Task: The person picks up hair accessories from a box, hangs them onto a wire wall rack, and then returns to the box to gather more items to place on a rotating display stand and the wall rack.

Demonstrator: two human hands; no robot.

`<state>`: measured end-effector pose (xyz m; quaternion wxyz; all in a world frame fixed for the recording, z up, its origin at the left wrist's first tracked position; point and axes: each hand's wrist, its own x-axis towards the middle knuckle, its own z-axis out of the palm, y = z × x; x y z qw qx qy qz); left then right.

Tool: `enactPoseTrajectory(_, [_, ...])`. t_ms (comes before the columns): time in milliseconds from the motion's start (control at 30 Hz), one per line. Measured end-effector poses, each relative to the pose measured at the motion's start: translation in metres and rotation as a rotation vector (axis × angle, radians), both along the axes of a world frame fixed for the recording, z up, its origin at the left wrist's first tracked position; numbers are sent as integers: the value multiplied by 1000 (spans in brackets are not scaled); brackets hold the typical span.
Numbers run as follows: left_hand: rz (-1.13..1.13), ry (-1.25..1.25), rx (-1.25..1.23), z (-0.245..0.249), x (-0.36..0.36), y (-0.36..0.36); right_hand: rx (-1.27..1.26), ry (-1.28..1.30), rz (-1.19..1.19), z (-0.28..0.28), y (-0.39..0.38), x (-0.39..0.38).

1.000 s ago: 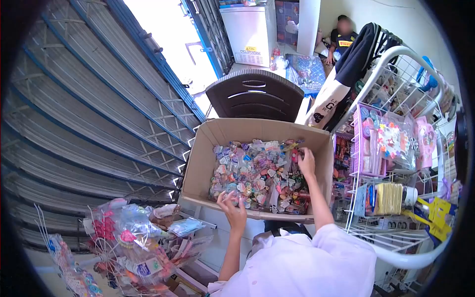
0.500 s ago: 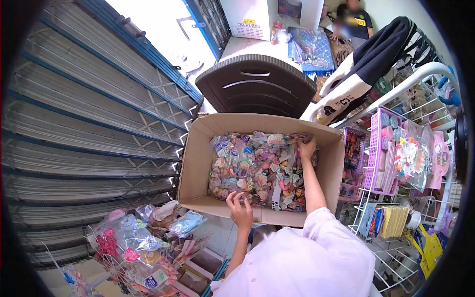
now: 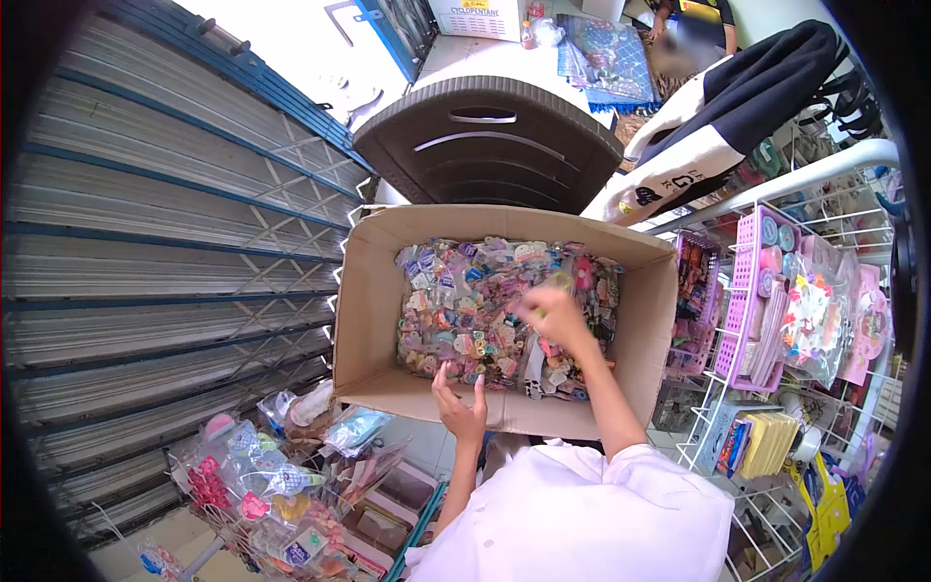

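Observation:
A large open cardboard box (image 3: 645, 320) stands before me, filled with a layer of small colourful trinkets in clear plastic packets (image 3: 465, 301). My right hand (image 3: 555, 318) is over the middle right of that layer, its fingers curled and smeared by motion. Something small and blurred, pinkish and yellowish, shows about its fingertips; I cannot make out what it is. My left hand (image 3: 462, 412) rests at the near wall of the box, fingers apart and pointing up, holding nothing. A black-and-white patterned strip lies among the packets near the front.
Behind the box is a dark plastic chair back (image 3: 495, 145). A folding metal shutter (image 3: 184, 252) runs along the left. Bagged accessories (image 3: 281, 480) hang at lower left. On the right, a white wire rack (image 3: 713, 407) holds purple baskets (image 3: 742, 310). Another person (image 3: 713, 19) sits at the far right.
My right hand has moved from the box's far right corner towards its middle, nearer me. My left hand stays at the near wall, its fingers now straighter. The view has shifted slightly.

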<state>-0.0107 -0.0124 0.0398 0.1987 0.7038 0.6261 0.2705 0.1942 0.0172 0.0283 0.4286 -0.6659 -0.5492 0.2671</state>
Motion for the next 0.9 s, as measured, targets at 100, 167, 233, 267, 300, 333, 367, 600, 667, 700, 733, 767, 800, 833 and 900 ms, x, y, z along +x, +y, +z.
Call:
enactPoseTrajectory(100, [-52,48,145,11,10,7,-219,183,544,21,0,-30])
enactPoseTrajectory(167, [-113,65,78,-1,-2,3,-162,269,590,22,3,-43])
enactPoseTrajectory(233, [-164,83,12,-2,-7,-1,-105,356,645,15,4,-45])
enactPoseTrajectory(267, [-148,56,-27,-3,-7,-3,-96,411,563,6,7,-39])
enactPoseTrajectory(300, [-132,28,-65,-3,-7,-3,-86,465,480,1,12,-33])
enactPoseTrajectory(333, [-189,69,-17,-4,-8,-2,-219,513,541,5,19,-26])
enactPoseTrajectory(367, [-185,73,-20,-3,-7,-2,-186,487,546,11,23,-23])
enactPoseTrajectory(600, [-32,-14,15,3,3,3,-183,423,843,30,43,-49])
enactPoseTrajectory(667, [-9,-4,64,-9,-4,0,-130,491,906,33,45,-60])
enactPoseTrajectory(700, [-3,0,63,-10,-5,-1,-130,496,912,35,46,-62])
enactPoseTrajectory(733, [1,-45,74,-11,-5,-1,-199,554,906,39,47,-64])
enactPoseTrajectory(767, [7,-90,86,-12,-5,-2,-269,611,901,41,49,-65])
enactPoseTrajectory(800, [16,-86,87,-12,-6,-3,-236,660,855,33,49,-69])
enactPoseTrajectory(833, [11,-40,58,-12,-7,-5,-236,662,865,22,52,-74])
enactPoseTrajectory(900, [18,9,31,-12,-8,-7,-209,1214,444,-6,60,-84])
